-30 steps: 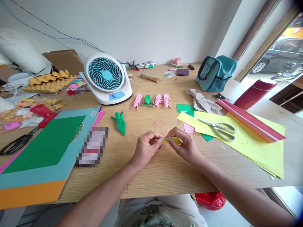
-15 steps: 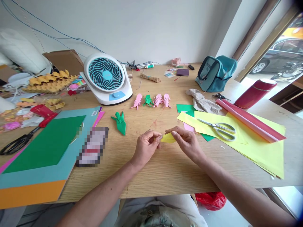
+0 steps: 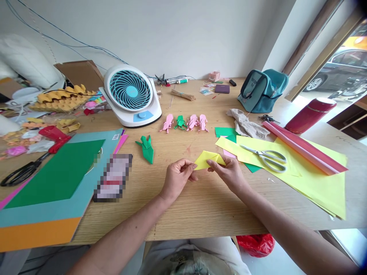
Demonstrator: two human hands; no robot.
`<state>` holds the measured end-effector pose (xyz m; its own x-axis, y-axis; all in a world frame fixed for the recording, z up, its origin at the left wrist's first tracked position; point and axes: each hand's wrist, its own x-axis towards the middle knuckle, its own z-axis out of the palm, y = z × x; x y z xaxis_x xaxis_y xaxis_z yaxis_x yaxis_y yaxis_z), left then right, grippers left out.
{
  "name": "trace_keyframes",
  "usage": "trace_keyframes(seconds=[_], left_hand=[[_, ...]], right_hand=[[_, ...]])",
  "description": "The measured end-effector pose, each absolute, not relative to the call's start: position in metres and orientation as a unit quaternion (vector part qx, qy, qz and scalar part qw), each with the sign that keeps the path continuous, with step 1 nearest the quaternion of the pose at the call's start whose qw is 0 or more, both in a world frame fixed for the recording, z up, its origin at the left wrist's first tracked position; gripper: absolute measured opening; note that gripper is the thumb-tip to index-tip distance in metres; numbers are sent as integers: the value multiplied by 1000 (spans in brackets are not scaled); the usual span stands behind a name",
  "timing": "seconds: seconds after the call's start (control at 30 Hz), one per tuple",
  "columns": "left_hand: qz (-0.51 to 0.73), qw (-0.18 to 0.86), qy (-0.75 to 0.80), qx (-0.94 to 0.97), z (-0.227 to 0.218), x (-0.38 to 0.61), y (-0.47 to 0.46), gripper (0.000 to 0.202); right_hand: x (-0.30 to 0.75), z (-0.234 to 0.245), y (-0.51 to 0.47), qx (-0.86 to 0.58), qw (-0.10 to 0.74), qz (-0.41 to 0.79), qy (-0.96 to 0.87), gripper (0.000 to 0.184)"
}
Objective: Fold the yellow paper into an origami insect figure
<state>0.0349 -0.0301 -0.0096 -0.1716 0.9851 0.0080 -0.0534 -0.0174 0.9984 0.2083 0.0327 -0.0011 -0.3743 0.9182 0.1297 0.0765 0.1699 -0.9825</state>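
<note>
A small folded piece of yellow paper [image 3: 205, 158] is stretched between my two hands, just above the table. My left hand [image 3: 179, 175] pinches its left corner between thumb and fingers. At the right end, my right hand [image 3: 228, 170] grips it with the thumb on top; the fingers behind are partly hidden. Beyond the hands stand several small folded paper figures in a row, among them a green one [image 3: 180, 122] and a pink one [image 3: 202, 122]. Left of my hands lies a partly folded green paper piece [image 3: 146, 149].
Scissors [image 3: 268, 156] lie on yellow sheets [image 3: 323, 183] at the right, near a red bottle [image 3: 311, 114] and a teal bag [image 3: 262, 91]. A white fan [image 3: 130, 91] stands at the back left. Left are a phone [image 3: 113, 177], green paper [image 3: 57, 172] and black-handled scissors [image 3: 20, 173].
The yellow paper now shows more of its face, tilted up between the hands. My right hand has turned, its fingers moving from over the paper's top edge to behind its right end.
</note>
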Motion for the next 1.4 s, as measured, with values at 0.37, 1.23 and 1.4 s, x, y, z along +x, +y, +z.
trace_keyframes(seconds=[0.37,1.23,1.4], left_hand=[[507,475,509,508,-13,40,-31,29],[361,225,494,758,1,27,-35,7],[322,165,379,852,-18,26,-28,22]], right_hand=[[208,2,33,-376,409,560,-614,54],[212,-28,60,-342,245,372,-828,31],[209,-34,56,-342,228,197,-890,15]])
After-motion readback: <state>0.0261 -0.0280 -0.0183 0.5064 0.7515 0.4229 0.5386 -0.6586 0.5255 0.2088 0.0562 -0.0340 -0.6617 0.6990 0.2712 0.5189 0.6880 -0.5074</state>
